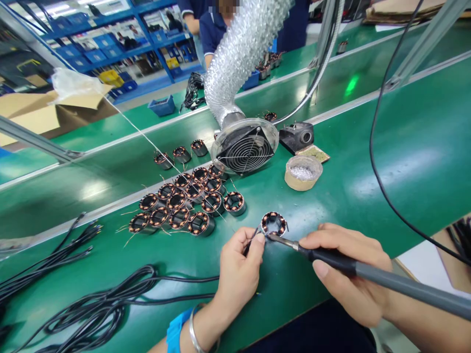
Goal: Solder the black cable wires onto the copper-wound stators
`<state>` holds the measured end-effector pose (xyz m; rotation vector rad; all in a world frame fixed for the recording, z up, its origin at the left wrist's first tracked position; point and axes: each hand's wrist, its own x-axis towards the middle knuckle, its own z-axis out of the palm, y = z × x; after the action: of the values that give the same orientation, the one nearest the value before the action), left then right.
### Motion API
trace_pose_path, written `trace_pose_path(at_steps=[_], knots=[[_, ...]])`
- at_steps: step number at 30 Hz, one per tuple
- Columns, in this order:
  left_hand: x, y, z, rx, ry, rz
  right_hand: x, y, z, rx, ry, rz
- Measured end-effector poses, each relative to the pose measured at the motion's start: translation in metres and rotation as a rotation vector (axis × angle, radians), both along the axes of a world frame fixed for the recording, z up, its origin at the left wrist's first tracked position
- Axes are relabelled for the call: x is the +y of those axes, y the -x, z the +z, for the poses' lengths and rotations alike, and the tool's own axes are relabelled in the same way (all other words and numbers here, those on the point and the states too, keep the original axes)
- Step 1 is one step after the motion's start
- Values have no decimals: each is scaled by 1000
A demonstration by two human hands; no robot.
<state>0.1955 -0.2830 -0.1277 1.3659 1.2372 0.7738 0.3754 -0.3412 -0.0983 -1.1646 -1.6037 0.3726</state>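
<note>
My right hand [349, 264] is wrapped round the dark handle of a soldering iron [331, 259]. The iron's metal tip touches the near edge of a ring-shaped copper-wound coil [273, 224] that lies on the green bench. With its thumb and fingers, my left hand [243, 262] pinches a black cable [250, 241] at the coil's left side. The fine wire ends at the tip are too small to make out. Two black cable lengths [184, 297] run from my left hand toward the left.
Several copper-wound coils [179, 218] stand left of centre. A fume extractor fan [246, 151] hangs behind the work. A round tub [303, 174] and a black stand [297, 137] are back right. Cable bundles [84, 309] lie left. A person [213, 29] is across the bench.
</note>
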Motion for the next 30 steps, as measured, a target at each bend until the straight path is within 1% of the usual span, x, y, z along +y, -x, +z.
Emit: trace_pose_path(at_steps=[3, 6, 9, 13, 19, 23, 25, 27, 28, 29, 30], knots=[[-1, 0, 0, 3, 0, 0, -1, 3, -2, -51, -67, 24], [-1, 0, -1, 3, -1, -1, -2, 4, -5, -47, -123, 41], [0, 0, -1, 6, -1, -4, -4, 1, -4, -42, -91, 23], [-1, 0, 0, 5, -6, -8, -5, -3, -2, -46, -58, 31], [-1, 1, -2, 6, -5, -14, -4, -3, -2, -22, -78, 16], [-1, 0, -3, 3, 3, -13, 0, -9, -1, -82, -103, 6], [-1, -1, -2, -1, 6, -12, 7, -17, -6, -127, -172, -72], [0, -1, -1, -6, 9, -11, 17, -28, -17, -183, -273, -239], [0, -1, -1, -9, 10, -9, 23, -34, -25, -227, -298, -332], [-1, -1, -1, -14, 12, -8, 28, -40, -33, -283, -289, -408], [-1, -1, -1, -19, 15, -8, 33, -46, -41, -346, -241, -455]])
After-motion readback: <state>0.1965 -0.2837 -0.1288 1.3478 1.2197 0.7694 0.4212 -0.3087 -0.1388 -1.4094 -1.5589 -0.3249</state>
